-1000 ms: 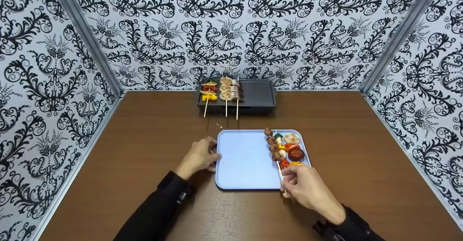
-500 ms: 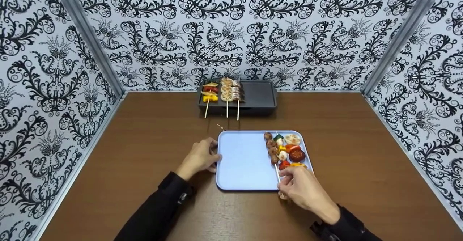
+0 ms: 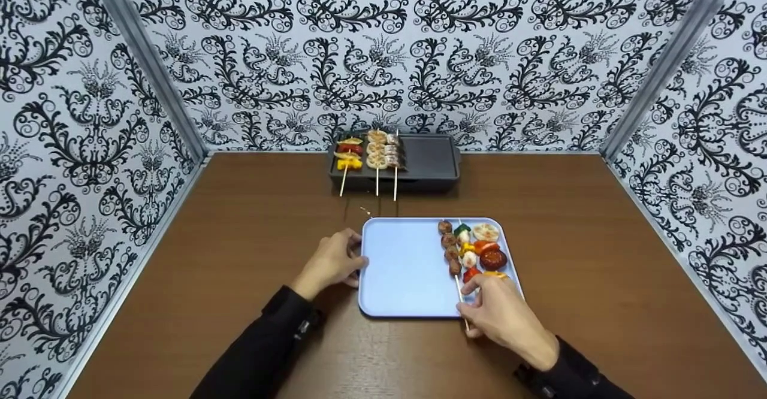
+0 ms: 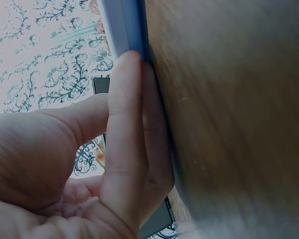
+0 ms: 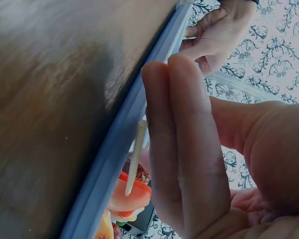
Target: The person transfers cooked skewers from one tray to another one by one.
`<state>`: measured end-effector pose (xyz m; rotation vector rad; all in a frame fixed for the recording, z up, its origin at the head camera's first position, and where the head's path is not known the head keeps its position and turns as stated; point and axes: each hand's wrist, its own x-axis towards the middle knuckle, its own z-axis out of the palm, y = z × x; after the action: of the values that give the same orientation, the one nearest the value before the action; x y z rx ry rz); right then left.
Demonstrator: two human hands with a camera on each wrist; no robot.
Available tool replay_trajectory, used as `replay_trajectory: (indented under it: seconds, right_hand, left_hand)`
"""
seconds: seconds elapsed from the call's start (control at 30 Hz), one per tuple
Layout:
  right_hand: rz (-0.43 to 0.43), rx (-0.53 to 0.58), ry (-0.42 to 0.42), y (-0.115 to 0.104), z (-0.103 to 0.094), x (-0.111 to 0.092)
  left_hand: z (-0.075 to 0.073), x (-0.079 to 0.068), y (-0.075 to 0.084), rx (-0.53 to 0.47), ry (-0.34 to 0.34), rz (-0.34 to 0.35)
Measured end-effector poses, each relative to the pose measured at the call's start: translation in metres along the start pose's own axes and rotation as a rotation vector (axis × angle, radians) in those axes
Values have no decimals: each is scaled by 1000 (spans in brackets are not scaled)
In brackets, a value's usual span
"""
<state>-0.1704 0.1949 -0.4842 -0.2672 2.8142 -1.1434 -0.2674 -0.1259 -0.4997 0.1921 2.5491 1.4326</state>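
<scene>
A light blue tray (image 3: pixel 407 267) lies on the table in the head view. At its left edge my left hand (image 3: pixel 329 261) grips the rim, thumb on top; the left wrist view shows the fingers (image 4: pixel 124 129) along the tray's side. My right hand (image 3: pixel 506 312) pinches the stick of a meatball skewer (image 3: pixel 450 248), whose meatballs are over the tray's right part. Right beside it lies a vegetable skewer (image 3: pixel 469 259) with green, white, yellow and red pieces. Another skewer (image 3: pixel 493 259) with round slices sits along the right rim, its lower end hidden by my right hand.
A dark grey grill plate (image 3: pixel 428 156) stands at the back of the brown table (image 3: pixel 269 207). On its left half lie a vegetable skewer (image 3: pixel 349 153), a skewer of pale rings (image 3: pixel 377 150) and a fish-like skewer (image 3: pixel 393 152), sticks overhanging the front. Patterned walls enclose the table.
My right hand has shifted slightly left and toward me, bringing the meatball skewer's lower end along. The left hand keeps its place at the tray's edge.
</scene>
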Motion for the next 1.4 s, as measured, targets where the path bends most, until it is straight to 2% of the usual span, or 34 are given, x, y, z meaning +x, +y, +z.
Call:
replay_trajectory:
  seconds: [0.37,0.67,0.8,0.9,1.07,1.3,1.4]
  right_hand:
    - [31,-25,-14,-3,-7,2]
    - [37,37,30,-4,-35,14]
    - [33,20,81,1,-53,25]
    - [39,22,118,8,-67,34]
    - [56,56,126,27,-84,52]
    - [59,41,198,58,-93,77]
    - [91,40,176,69,-94,82]
  left_hand:
    - [-1,-1,3,5,7,13]
    - [-2,-1,4,-7,3,2]
    - [-2,-1,4,-3,8,-6]
    - [-3,-2,4,-3,8,-6]
    - [-3,-2,4,5,8,-10]
    - [-1,-2,3,9,16,-6]
    - [-2,-3,3,11,14,-13]
